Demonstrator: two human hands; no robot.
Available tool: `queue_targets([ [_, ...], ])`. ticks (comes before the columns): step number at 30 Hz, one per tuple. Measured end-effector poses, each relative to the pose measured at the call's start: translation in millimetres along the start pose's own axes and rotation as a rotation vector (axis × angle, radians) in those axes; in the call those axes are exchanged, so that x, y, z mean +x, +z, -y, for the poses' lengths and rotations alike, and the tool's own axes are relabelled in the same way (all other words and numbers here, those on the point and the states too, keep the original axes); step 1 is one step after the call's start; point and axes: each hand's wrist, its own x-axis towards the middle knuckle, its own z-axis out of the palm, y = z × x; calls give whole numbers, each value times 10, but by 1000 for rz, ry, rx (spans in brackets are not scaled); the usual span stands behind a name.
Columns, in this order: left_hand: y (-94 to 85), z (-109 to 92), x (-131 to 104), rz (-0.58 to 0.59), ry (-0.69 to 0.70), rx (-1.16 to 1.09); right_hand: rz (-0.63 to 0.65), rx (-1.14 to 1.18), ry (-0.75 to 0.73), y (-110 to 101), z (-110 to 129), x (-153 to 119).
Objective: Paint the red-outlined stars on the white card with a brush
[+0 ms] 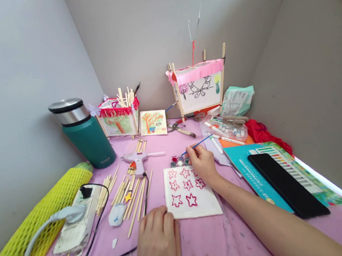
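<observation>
A white square panel [197, 206] lies on the pink cloth, with rows of outlined stars painted on it in dark pink. My right hand [203, 163] pinches a thin blue paintbrush [202, 142] above the panel's top edge. The brush tip points left, over a cluster of small paint pots [180, 163]; whether it touches paint I cannot tell. At the panel's lower left corner, my left hand [156, 240] rests palm down with slightly bent fingers, holding nothing. Its fingertips are at the panel's edge. My right hand hides the upper right star in part.
Left of the panel lie wooden sticks [136, 203], a hot glue gun [139, 161] and a corded power strip [76, 222]. A green tumbler [87, 134] stands behind. At right, a black phone [287, 184] lies on a blue booklet [251, 176]. A decorated lantern frame [200, 89] stands at the back.
</observation>
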Motion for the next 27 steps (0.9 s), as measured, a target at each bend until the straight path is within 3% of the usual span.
queue_targets([
  [27, 4, -18, -4, -17, -17, -27, 52, -16, -43, -49, 47, -29],
])
